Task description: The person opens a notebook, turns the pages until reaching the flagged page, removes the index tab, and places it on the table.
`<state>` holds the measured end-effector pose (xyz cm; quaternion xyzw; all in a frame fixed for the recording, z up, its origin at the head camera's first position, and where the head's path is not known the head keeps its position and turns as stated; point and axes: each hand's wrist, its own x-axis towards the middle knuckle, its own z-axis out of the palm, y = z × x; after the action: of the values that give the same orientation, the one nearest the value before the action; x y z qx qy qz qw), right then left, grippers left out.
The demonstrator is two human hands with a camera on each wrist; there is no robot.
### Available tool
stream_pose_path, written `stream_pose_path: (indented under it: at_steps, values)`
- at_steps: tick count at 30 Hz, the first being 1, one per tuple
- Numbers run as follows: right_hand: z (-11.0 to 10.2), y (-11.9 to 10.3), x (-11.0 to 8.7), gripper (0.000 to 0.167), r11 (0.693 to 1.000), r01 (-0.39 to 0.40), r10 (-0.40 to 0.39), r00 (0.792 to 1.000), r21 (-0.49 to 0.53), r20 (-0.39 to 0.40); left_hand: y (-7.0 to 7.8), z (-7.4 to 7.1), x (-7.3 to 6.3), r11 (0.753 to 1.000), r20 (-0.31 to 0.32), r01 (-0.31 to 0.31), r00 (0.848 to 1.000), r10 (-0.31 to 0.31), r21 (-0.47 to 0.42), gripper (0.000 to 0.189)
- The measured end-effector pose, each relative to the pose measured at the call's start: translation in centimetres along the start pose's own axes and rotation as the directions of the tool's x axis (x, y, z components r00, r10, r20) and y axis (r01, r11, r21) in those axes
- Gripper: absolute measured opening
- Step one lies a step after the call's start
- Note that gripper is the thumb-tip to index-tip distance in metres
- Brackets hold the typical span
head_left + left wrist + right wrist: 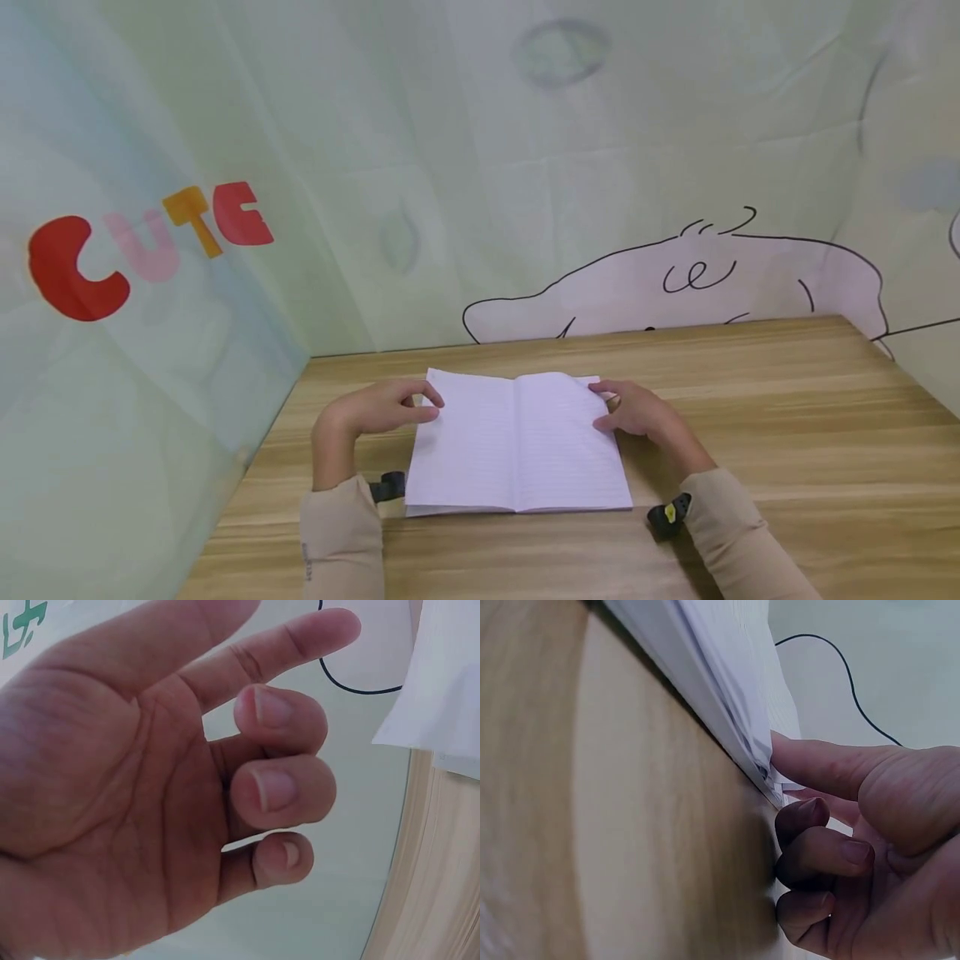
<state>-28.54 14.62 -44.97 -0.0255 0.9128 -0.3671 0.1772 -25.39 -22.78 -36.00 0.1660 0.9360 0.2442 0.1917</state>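
An open notebook (pixel 517 450) with faintly lined white pages lies on the wooden table, its fold running down the middle. At its right edge, toward the upper corner, my right hand (pixel 633 408) pinches pages between thumb and index finger. The right wrist view shows the thumb (pixel 817 761) against the bent page edges (pixel 739 720), with the other fingers curled below. My left hand (pixel 390 406) hovers by the left page, its fingertips over the left edge. In the left wrist view that hand's palm (pixel 112 795) holds nothing; its fingers are loosely bent, the page corner (pixel 442 682) apart from them.
The wooden table (pixel 787 417) reaches back to a pale green curtain (pixel 420 167) with a cartoon outline and coloured letters (pixel 78 271) on the left. Black wrist devices (pixel 667 518) sit at both sleeves, close to the notebook's lower sides.
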Motion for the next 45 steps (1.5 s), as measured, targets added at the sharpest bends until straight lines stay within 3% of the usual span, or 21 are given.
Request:
stream_pose_path:
  at_steps: [10, 21, 29, 39, 45]
  values:
    - [-0.3, 0.0, 0.0, 0.061, 0.999, 0.022, -0.021, 1.000, 0.024, -0.008, 0.2, 0.0, 0.0, 1.000, 0.010, -0.024, 1.000, 0.024, 0.003, 0.030]
    - [-0.1, -0.1, -0.1, 0.042, 0.999, 0.037, -0.036, 0.999, 0.030, -0.026, 0.2, 0.1, 0.2, 0.998, 0.020, -0.067, 0.998, 0.067, 0.007, 0.024]
    - [0.2, -0.1, 0.2, 0.032, 0.999, 0.028, -0.027, 0.999, 0.031, -0.037, 0.5, 0.2, 0.3, 0.999, 0.027, -0.044, 0.999, 0.043, 0.016, 0.030]
    - [0.7, -0.2, 0.3, 0.013, 0.999, 0.034, -0.030, 0.996, 0.041, -0.081, 0.8, 0.1, 0.2, 0.997, 0.032, -0.068, 0.997, 0.067, 0.024, 0.026]
    - [0.8, -0.2, 0.2, 0.012, 0.999, 0.028, -0.025, 0.996, 0.040, -0.083, 0.8, 0.1, 0.3, 0.997, 0.038, -0.069, 0.997, 0.068, 0.026, 0.027]
